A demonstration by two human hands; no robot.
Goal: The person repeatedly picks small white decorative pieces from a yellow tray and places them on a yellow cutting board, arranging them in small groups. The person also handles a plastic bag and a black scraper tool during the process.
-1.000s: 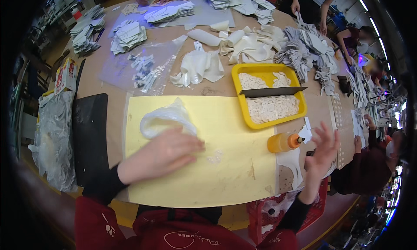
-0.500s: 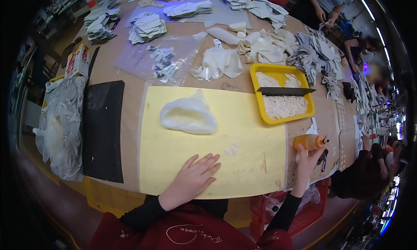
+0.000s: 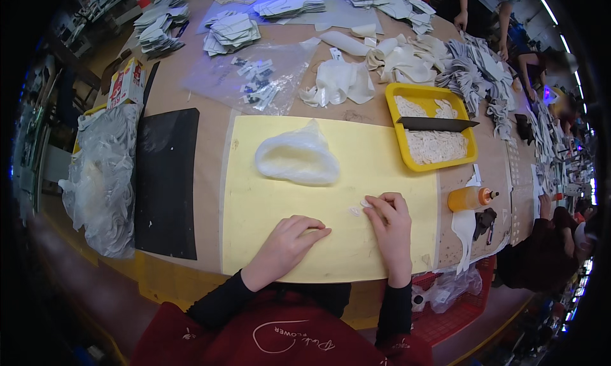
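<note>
A small, pale, flat scrap (image 3: pixel 355 210) lies on my yellow mat (image 3: pixel 286 200), just left of my right fingertips (image 3: pixel 369 204). Whether they touch it I can't tell. It sits below the clear bag (image 3: pixel 297 156).

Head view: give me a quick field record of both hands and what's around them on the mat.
surface: yellow mat on a brown table
left hand: flat on the mat, holds nothing
right hand: fingers at a small pale piece on the mat
behind hands: white pouch-like piece on the mat
right of mat: yellow tray of pale strips, orange bottle lying on its side
left of mat: black mat
</note>
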